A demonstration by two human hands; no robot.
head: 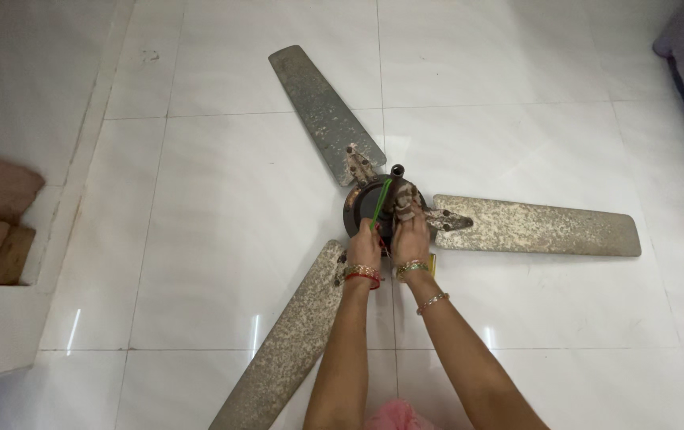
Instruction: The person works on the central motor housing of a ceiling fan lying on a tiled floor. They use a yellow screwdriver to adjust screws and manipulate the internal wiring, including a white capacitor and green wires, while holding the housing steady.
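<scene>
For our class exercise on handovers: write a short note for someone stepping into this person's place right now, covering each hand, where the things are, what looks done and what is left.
Left hand: holds a green-handled tool, its tip at the fan's dark motor hub.
Right hand: presses a brownish cloth on the hub beside the centre shaft.
Ceiling fan lies on the white tiled floor, three blades attached.
Done: cannot tell; the hub is partly hidden.
Left: all blades look heavily stained and speckled, apparently uncleaned.
</scene>
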